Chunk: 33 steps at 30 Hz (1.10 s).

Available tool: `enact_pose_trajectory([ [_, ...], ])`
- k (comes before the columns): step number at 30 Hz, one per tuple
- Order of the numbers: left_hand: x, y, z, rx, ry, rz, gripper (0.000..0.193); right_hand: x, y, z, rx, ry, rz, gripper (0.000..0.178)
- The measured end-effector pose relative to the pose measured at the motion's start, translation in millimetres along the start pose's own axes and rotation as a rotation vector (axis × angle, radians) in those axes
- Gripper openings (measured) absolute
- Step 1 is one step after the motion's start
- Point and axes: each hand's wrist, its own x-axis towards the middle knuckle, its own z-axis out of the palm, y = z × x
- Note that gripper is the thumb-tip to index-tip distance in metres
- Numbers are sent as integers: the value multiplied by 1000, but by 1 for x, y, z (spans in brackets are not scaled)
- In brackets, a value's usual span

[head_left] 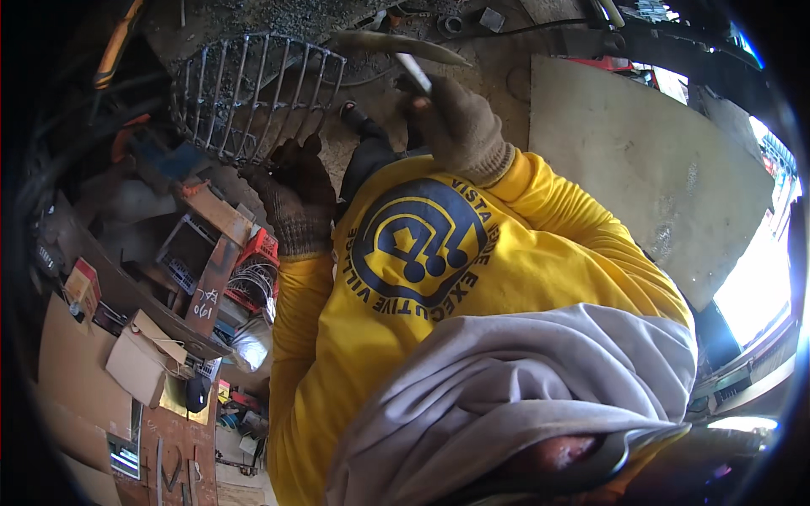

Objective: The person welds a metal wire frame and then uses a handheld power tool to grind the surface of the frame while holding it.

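Note:
My right hand (468, 131), in a brown knit glove, is closed round the pale handle of a chipping hammer (396, 45). The hammer's long head tapers to a point and is raised, slightly blurred, at the top middle. Just to its left lies a curved metal grate (253, 93) of several parallel rods joined to a bent frame. My left hand (297, 198), in a darker brown glove, has its fingers bent at the grate's near edge and appears to grip it. The exact hold is partly hidden in shadow.
A large flat sheet (641, 177) lies at the right. Clutter at the left includes a cardboard box (148, 358), a red crate (260, 253) and wooden boards (215, 287). An orange-handled tool (118, 42) is at the upper left. Dark grit (211, 25) covers the ground behind the grate.

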Motion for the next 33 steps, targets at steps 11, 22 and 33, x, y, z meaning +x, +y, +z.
enact_pose_trajectory([
  [11,9,3,-4,-69,-22,-64,64,7,-3,-7,-26,-11,-45,30],
  [22,11,-4,-3,10,50,-14,61,5,18,7,130,217,-406,33],
  [33,4,-1,7,5,-64,-21,55,15,13,3,77,-13,-243,28],
])
